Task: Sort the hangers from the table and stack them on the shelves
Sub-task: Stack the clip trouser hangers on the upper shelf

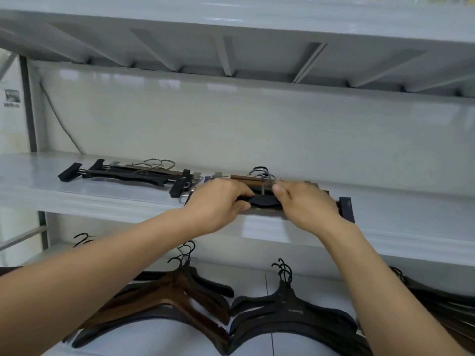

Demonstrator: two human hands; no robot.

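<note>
though half hidden, the hanger (265,201) lies beneath the fingers (240,191).

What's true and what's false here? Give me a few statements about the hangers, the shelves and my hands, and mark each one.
1. The left hand and the right hand both hold the clip hanger stack at the front edge of the middle shelf. True.
2. Another clip hanger pile lies to the right of the hands. False: it lies to their left, on the same shelf.
3. Brown coat hangers lie on the lower shelf. True.
4. The black coat hangers hang from a rail. False: they lie flat on the lower shelf, to the right of the brown ones.
</note>
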